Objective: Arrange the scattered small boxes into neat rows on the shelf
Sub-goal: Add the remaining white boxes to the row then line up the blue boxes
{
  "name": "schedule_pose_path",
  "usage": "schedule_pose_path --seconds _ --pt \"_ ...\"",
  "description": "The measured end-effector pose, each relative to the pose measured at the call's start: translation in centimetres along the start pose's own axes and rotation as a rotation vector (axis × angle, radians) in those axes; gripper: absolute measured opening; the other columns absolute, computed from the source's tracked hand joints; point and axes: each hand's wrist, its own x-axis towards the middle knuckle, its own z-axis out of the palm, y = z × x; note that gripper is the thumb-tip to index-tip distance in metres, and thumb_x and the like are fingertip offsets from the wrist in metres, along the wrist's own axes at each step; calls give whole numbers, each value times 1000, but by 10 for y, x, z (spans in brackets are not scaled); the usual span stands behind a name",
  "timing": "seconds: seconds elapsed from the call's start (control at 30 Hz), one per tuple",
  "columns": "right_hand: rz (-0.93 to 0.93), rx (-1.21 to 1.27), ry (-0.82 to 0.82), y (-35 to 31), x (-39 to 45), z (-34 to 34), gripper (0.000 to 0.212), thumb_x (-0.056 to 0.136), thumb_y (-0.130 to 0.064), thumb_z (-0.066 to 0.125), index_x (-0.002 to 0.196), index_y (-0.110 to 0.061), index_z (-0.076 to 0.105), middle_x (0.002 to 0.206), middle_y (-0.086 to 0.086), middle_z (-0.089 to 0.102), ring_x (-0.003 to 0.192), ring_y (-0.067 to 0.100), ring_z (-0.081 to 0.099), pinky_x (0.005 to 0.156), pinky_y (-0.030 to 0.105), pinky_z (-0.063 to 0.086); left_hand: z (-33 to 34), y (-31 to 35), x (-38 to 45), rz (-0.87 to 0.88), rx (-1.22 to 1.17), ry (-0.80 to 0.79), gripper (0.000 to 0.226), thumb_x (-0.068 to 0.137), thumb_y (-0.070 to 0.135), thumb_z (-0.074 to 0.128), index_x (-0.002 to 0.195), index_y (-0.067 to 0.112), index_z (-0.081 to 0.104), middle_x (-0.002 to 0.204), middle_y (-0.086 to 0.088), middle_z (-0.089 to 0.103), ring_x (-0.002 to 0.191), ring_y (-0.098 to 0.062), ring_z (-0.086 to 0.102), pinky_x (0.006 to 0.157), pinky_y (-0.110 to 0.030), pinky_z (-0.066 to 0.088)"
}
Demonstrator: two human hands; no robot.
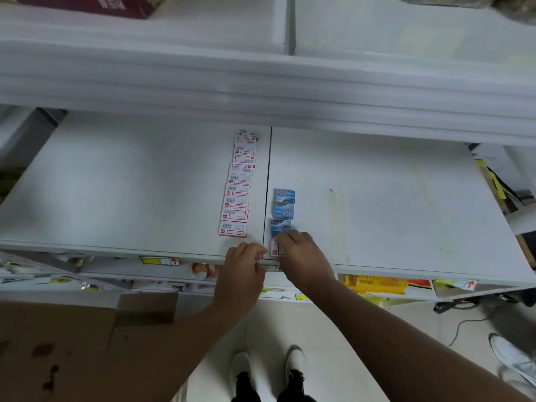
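Note:
A straight row of several small white-and-red boxes (239, 184) runs front to back on the white shelf (116, 192), just left of the shelf's seam. Right of the seam stand two blue boxes (284, 203) one behind the other, and a third blue box (280, 226) lies nearer the front. My right hand (301, 253) rests on a white-and-red box (275, 250) at the shelf's front edge, fingertips touching the third blue box. My left hand (243, 271) is curled at the front edge just left of the seam, beside that box, with nothing visible in it.
An upper shelf (261, 82) overhangs the back of the working shelf. A cardboard carton (72, 343) stands on the floor at the lower left. Yellow packets (377, 284) lie on the shelf below. My white shoes (269, 369) are on the floor, and another person's shoe (510, 358) at right.

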Motion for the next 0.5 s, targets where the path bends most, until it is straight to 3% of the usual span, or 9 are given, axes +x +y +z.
schedule_pose_path --seconds 0.17,0.27,0.37,0.43,0.5 --pt "75 84 245 7 -26 0 23 100 -33 65 119 -21 68 119 -2 67 111 19 59 79 32 58 2 -1 -5 -97 -128 4 38 91 1 67 110 34 65 106 14 64 102 -14 58 87 -33 55" --pt "282 473 290 10 -38 4 28 103 -38 61 127 -24 66 123 -7 67 112 11 62 88 21 54 0 9 -5 -290 -376 -14 32 99 8 65 116 35 63 113 15 67 111 -11 65 90 -24 55" --pt "507 997 286 1 -45 -1 27 108 -28 58 133 -24 62 119 -16 67 107 -8 65 79 3 49 0 22 0 -449 -611 34 28 108 18 58 134 23 67 123 17 66 124 -13 62 88 -12 44" --pt "586 1255 302 -5 -44 4 29 111 -31 52 137 -25 61 124 -19 67 112 -14 61 91 7 50 3 33 4 -523 -740 75 36 112 25 53 146 21 62 140 13 61 135 -12 54 99 -14 40" --pt "651 1427 302 -8 -39 13 41 109 -45 50 146 -30 57 139 -15 64 129 -1 58 109 25 49 7 46 8 -574 -887 121 42 113 30 51 154 24 55 153 9 57 141 -11 51 111 -24 42"
